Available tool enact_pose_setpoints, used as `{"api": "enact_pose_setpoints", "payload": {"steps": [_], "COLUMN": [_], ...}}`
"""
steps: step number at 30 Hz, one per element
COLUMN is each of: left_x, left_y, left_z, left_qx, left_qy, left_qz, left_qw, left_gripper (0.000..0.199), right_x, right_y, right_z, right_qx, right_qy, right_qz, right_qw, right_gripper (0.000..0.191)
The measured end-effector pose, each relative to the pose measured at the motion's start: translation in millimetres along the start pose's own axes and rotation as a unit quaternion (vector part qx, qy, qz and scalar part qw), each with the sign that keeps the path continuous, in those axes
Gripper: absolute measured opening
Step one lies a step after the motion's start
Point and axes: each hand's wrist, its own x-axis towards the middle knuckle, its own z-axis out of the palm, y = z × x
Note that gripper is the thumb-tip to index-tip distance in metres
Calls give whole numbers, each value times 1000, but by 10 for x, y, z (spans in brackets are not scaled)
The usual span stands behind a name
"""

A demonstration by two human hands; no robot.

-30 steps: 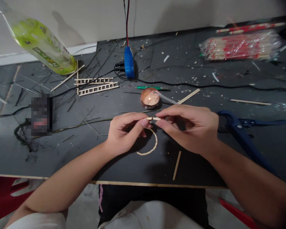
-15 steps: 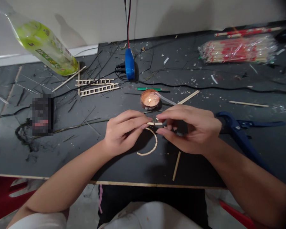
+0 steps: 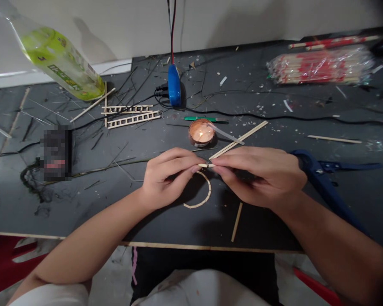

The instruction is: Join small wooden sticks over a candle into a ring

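Note:
My left hand [image 3: 172, 174] pinches a curved strip of short wooden stick pieces [image 3: 208, 192], which hangs in a C-shape below its fingertips. A pale end of wood [image 3: 203, 165] sticks out between the two hands. The fingertips of my right hand [image 3: 258, 174] close on the right end of that wood; what else they may hold is hidden. Just beyond the hands a lit candle [image 3: 198, 137] burns in a small round bowl. A translucent stick [image 3: 226, 134] leans from its rim, crossing two thin wooden sticks [image 3: 242, 139].
Blue-handled pliers [image 3: 322, 178] lie right of my right hand. A loose stick [image 3: 236, 222] lies near the table edge. Behind are green tweezers [image 3: 199, 119], a blue socket [image 3: 174, 87], ladder-like stick frames [image 3: 134, 120], a bottle [image 3: 60, 63] and bagged sticks [image 3: 319, 67]. A black cable [image 3: 258, 114] crosses the table.
My right hand has moved slightly right and its fingers have closed from a loose spread to a pinch at the wood's end. The left hand stays nearly still.

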Motion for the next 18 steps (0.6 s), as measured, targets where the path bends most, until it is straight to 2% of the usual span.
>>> {"api": "enact_pose_setpoints", "payload": {"steps": [15, 18], "left_x": [0, -24], "left_y": [15, 21], "left_z": [11, 29], "left_qx": [-18, -77], "left_qy": [0, 15], "left_qz": [-15, -83], "left_qw": [1000, 993], "left_gripper": [21, 16], "right_x": [-20, -27], "right_y": [2, 31], "right_z": [0, -12], "right_qx": [9, 25], "right_qy": [1, 11], "right_qz": [8, 21], "right_qw": [1000, 999], "right_gripper": [19, 29]}}
